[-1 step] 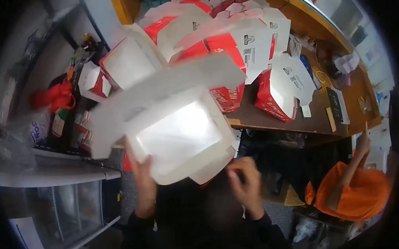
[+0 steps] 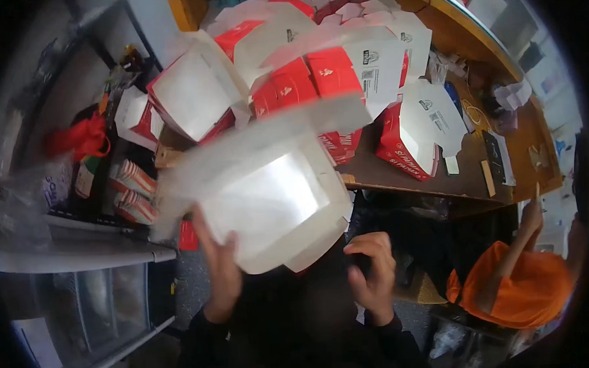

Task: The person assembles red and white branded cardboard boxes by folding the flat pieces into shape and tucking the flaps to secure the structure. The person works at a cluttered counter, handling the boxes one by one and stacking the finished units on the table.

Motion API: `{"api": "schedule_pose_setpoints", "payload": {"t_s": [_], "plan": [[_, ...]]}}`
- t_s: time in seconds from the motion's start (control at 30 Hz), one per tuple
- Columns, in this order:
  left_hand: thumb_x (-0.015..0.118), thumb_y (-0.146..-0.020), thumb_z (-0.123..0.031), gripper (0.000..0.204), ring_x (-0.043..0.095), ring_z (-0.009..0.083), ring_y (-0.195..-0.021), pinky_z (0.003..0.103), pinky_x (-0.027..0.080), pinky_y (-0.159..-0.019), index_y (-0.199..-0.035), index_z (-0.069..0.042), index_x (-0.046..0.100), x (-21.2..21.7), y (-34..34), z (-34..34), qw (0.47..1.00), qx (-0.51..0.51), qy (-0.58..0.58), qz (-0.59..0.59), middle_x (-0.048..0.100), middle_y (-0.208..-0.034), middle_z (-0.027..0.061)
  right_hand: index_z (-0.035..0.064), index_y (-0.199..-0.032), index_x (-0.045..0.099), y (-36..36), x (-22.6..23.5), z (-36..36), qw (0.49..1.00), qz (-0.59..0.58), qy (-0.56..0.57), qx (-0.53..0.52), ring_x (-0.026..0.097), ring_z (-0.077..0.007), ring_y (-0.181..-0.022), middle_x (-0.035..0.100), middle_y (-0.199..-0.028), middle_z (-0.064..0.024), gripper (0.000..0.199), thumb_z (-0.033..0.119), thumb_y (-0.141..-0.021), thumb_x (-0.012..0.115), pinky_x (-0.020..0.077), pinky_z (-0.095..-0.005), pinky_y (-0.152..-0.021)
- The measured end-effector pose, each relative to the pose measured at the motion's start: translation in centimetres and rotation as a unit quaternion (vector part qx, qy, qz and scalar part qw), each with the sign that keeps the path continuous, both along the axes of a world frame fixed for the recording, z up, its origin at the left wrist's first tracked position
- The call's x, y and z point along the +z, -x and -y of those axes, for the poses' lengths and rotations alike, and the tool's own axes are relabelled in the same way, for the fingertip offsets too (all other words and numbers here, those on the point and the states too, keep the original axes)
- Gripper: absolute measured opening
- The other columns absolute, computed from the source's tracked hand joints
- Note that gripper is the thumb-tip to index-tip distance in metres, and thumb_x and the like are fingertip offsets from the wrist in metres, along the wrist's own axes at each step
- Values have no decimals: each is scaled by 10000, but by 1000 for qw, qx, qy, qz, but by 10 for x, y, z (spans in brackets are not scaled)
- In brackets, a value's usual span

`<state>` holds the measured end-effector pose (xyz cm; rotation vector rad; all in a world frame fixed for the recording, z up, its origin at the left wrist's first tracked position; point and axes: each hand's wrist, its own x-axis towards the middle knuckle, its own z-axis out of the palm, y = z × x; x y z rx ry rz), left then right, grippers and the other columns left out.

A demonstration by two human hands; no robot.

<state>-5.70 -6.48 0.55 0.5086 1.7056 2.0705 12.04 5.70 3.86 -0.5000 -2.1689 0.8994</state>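
A white-lined cardboard food box (image 2: 269,198) with its lid raised is in front of me, tilted so that its bare inside shows. The lid (image 2: 241,143) stretches along the far side and is smeared by motion. My left hand (image 2: 221,274) grips the box's near left edge, with some of the fingers hidden by the wall. Just off the near right corner is my right hand (image 2: 373,275), its thumb and bent fingers apart and nothing visible between them.
More red and white boxes (image 2: 284,87) crowd the brown table (image 2: 460,183); one box (image 2: 428,124) stands apart at right. Striped cartons (image 2: 135,180) lie on the left shelf. A glass-fronted cabinet (image 2: 110,291) is at near left. A person in orange (image 2: 518,286) is at right.
The box has shifted slightly to the right and its lid has swung, uncovering the striped cartons and red boxes behind. My right hand has come a little away from the box's corner.
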Motion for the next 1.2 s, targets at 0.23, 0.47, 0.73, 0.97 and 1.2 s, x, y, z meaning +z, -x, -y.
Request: {"api": "schedule_pose_setpoints", "payload": {"t_s": [0.23,0.47,0.73,0.97,1.2], "plan": [[526,-802,-408,714,188,294,-1228,395,353,-888,-1281,4,194,-4,-38,-3,955,-285,-64,-58,90,-1338,173,-27,-1099,430,15,19,20,978,203,33,17,562,-232,-777,562,-923,-141,570,216,-664,706,423,-304,-736],[476,-804,-478,655,528,234,-864,319,459,-702,-1198,16,301,-87,-21,48,837,-340,395,167,429,-1081,185,-17,-1068,395,-42,32,13,934,-160,271,-172,506,-145,-879,507,-970,-75,517,13,-633,672,391,-258,-784],[452,-795,-419,726,382,314,-1113,427,328,-921,-1296,-28,100,-190,-52,-8,853,-245,246,390,360,-1188,228,-20,-1019,413,-36,49,29,950,57,305,-45,501,-136,-835,527,-926,-90,489,6,-614,686,384,-252,-769],[455,-793,-149,809,448,367,-1056,408,396,-867,-1268,-34,-189,-110,-34,8,945,-141,282,92,326,-1190,328,-17,-1003,391,-23,55,27,953,-100,273,-83,533,-147,-824,535,-942,-142,429,-26,-659,647,416,-273,-768],[315,-874,-129,529,455,436,-979,442,394,-835,-1335,-68,63,-97,-17,16,917,-99,364,-128,390,-1120,286,-18,-1027,372,24,29,46,963,90,252,4,563,-184,-864,557,-933,-151,374,-4,-734,605,441,-272,-734]]}}
